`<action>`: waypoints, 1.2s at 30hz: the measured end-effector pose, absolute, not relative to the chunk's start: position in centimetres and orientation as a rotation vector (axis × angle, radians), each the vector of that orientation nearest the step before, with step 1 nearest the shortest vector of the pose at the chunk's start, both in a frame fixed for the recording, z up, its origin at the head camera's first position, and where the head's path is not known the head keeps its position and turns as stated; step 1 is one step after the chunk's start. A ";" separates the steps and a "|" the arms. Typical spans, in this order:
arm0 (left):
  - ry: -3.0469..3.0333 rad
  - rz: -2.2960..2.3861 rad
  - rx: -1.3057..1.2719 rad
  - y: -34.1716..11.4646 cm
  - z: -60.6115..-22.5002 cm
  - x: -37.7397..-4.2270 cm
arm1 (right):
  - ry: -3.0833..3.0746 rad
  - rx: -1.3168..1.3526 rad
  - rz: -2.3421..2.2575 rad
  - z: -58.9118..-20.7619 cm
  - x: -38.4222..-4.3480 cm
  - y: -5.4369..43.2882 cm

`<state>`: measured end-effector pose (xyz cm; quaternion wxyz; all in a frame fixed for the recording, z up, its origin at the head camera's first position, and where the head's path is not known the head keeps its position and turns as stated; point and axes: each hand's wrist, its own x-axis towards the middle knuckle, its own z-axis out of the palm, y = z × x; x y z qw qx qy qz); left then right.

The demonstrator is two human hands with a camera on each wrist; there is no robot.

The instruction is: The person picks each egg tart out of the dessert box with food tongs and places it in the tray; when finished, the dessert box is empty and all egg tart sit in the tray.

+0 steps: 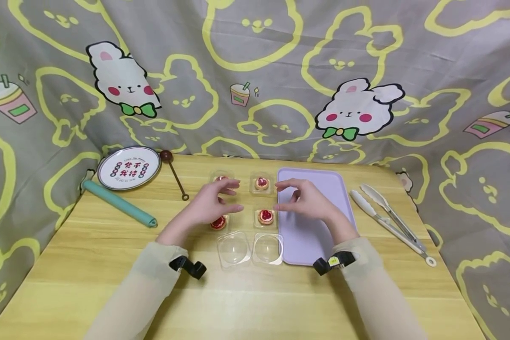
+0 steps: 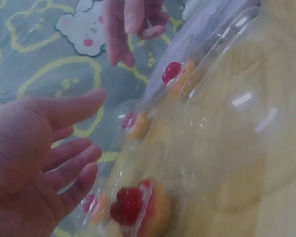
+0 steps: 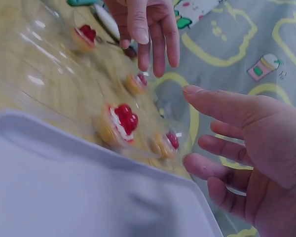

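Note:
Several small tarts with red fruit on top stand in clear plastic boxes on the table, among them a back right tart (image 1: 261,183) and a front right tart (image 1: 265,216). Over the left-hand tarts hovers my left hand (image 1: 210,203), fingers loosely bent, partly covering the front left tart (image 1: 218,223). My right hand (image 1: 308,200) hangs above a lavender tray (image 1: 314,243), thumb and fingers apart. Both palms face each other, and nothing is between the fingers in the wrist views. Two clear plastic lids or boxes, a left one (image 1: 233,249) and a right one (image 1: 268,248), lie nearer me.
On the right lie tongs (image 1: 384,219) with white tips. At the back left are a printed plate (image 1: 109,174), a brown long-handled spoon (image 1: 166,157) and a teal rod (image 1: 119,203). A patterned curtain (image 1: 276,85) encloses the table's back and sides.

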<state>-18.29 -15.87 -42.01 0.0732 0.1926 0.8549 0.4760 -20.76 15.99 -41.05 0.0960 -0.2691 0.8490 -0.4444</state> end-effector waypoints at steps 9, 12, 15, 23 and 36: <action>2.571 1.328 0.408 -12.7 -42.3 -21.2 | 2.481 -0.746 -1.273 -41.7 -24.6 15.6; 2.573 1.298 0.357 -11.8 -42.4 -21.9 | 2.501 -0.715 -1.218 -42.1 -25.6 15.4; 2.564 1.250 0.344 -11.1 -42.5 -22.5 | 2.516 -0.686 -1.170 -42.5 -26.4 15.3; 2.639 1.076 0.331 -10.1 -43.1 -23.6 | 2.528 -0.678 -1.111 -43.3 -27.7 14.8; 2.668 1.119 0.307 -8.9 -44.4 -25.2 | 2.504 -0.737 -1.046 -44.0 -29.0 14.0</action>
